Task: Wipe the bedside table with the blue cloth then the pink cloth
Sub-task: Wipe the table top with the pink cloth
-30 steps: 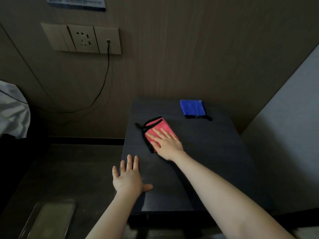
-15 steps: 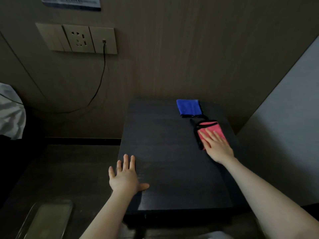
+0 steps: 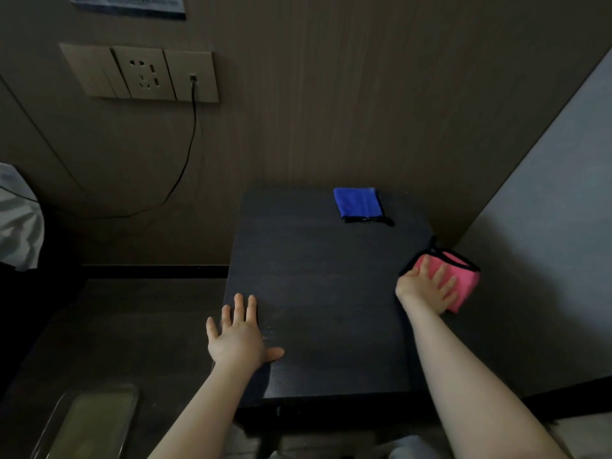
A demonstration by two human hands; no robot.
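Note:
The dark bedside table [image 3: 324, 293] stands against the wood-panelled wall. A folded blue cloth [image 3: 358, 204] with black trim lies at its far right, untouched. My right hand [image 3: 427, 288] holds the pink cloth [image 3: 465, 279] at the table's right edge, fingers spread over it; the cloth hangs partly past the edge. My left hand [image 3: 238, 336] rests flat, fingers apart, on the table's near-left edge and holds nothing.
A wall socket plate [image 3: 139, 72] with a black cable [image 3: 188, 154] plugged in sits up left. A grey wall [image 3: 546, 243] closes the right side. White bedding [image 3: 16, 220] shows at far left. A glossy flat object [image 3: 89, 422] lies on the lower surface at bottom left.
My right hand has swept the pink cloth from the table's left-middle across to and over its right edge. My left hand stayed planted on the near-left edge.

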